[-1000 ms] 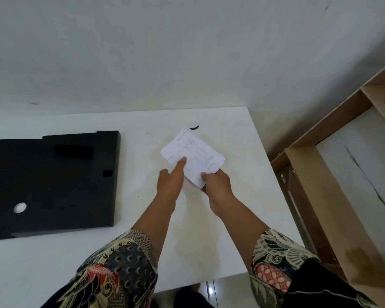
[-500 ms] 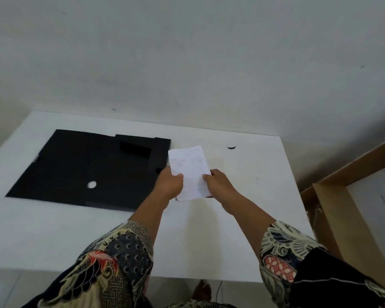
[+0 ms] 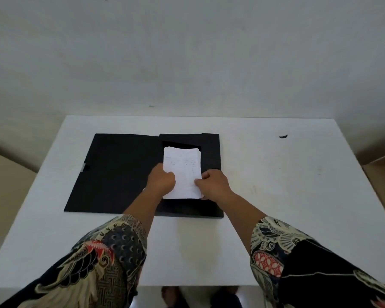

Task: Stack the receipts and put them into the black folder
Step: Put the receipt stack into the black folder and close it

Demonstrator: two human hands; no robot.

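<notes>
White receipts point(image 3: 182, 172) sit lengthwise over the black folder's point(image 3: 120, 170) right-hand tray. Left hand point(image 3: 161, 181) and right hand point(image 3: 213, 185) pinch their near edges, equally close.

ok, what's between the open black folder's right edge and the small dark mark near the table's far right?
Head view: only bare white table between the open black folder and the small dark mark.

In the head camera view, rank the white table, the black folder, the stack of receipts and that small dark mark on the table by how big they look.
1. white table
2. black folder
3. stack of receipts
4. small dark mark
</notes>
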